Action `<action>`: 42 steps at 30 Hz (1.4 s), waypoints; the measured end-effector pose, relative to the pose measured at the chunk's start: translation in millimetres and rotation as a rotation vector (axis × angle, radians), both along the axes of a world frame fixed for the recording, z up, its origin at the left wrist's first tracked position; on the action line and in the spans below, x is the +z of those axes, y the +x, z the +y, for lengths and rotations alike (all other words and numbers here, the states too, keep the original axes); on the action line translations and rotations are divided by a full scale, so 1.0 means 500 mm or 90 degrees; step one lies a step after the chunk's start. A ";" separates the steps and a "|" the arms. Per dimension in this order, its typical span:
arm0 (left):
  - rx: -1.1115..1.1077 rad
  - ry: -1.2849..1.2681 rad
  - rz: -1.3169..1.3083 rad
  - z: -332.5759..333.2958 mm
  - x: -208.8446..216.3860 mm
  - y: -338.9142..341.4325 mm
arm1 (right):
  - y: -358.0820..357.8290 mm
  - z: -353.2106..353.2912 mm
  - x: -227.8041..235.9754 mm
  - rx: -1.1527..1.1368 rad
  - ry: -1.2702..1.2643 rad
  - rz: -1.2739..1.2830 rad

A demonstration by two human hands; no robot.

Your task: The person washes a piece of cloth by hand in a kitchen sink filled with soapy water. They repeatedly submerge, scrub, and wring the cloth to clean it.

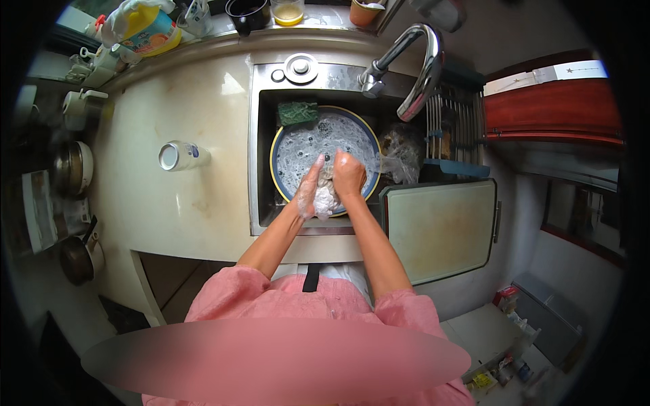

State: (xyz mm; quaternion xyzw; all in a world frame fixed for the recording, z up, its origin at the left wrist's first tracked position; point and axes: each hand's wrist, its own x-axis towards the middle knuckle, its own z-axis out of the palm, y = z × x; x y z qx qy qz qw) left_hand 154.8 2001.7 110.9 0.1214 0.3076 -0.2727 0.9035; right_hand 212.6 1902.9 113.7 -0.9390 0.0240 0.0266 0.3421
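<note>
A round basin [277, 179] with a blue and yellow rim sits in the steel sink [255, 162], filled with sudsy water. Over its near side both hands work on a wet white cloth [326, 196] bunched between them. My right hand [349, 174] is closed in a fist on the cloth. My left hand [310, 186], wet with foam, holds the cloth from the other side, its fingers fairly straight. Part of the cloth is hidden by the hands. A green scouring pad [298, 113] lies at the basin's far left rim.
A chrome faucet [433, 54] arches over the far right of the sink. A crumpled clear plastic bag [403, 152] and a dish rack [453, 132] are at the right. A cutting board [440, 230] lies near right. On the left counter [156, 216] lies a white can [183, 155].
</note>
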 end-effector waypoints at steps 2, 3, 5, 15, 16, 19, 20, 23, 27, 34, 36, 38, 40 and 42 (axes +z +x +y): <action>0.014 0.164 -0.042 -0.008 0.026 0.004 | 0.020 -0.030 -0.005 -0.047 0.091 0.022; -0.006 0.256 -0.082 -0.003 0.020 0.002 | 0.029 -0.042 -0.003 -0.087 0.139 0.044; -0.108 0.352 -0.113 0.022 0.042 0.004 | 0.035 -0.063 -0.004 -0.115 0.193 0.052; 0.024 0.460 0.007 0.017 -0.020 0.021 | -0.097 0.015 0.056 0.171 0.120 -0.070; 0.030 0.452 0.003 -0.004 -0.010 0.010 | -0.094 0.015 0.042 0.161 0.096 -0.090; 0.000 0.417 0.015 -0.040 0.007 -0.007 | -0.045 -0.012 0.005 0.035 0.060 -0.040; 0.002 0.426 0.019 -0.046 0.011 -0.006 | -0.032 -0.029 0.008 0.009 0.065 -0.028; 0.042 0.378 0.023 -0.051 0.014 0.000 | -0.066 -0.017 0.013 0.037 0.107 -0.049; -0.013 0.338 -0.009 0.015 -0.079 -0.002 | -0.121 0.022 0.038 0.150 0.093 -0.053; 0.056 0.319 -0.005 -0.042 0.021 -0.012 | -0.074 -0.016 0.028 0.042 0.089 -0.047; 0.037 0.344 -0.029 -0.023 -0.007 -0.008 | -0.100 0.001 0.048 0.078 0.098 -0.058; -0.022 0.381 -0.034 0.014 -0.056 0.000 | -0.130 0.023 0.059 0.130 0.074 -0.068; -0.021 0.359 -0.013 0.009 -0.045 -0.003 | -0.142 0.026 0.046 0.159 0.036 -0.073; 0.022 0.378 0.004 -0.023 -0.003 -0.011 | -0.092 0.008 0.021 0.042 0.064 -0.059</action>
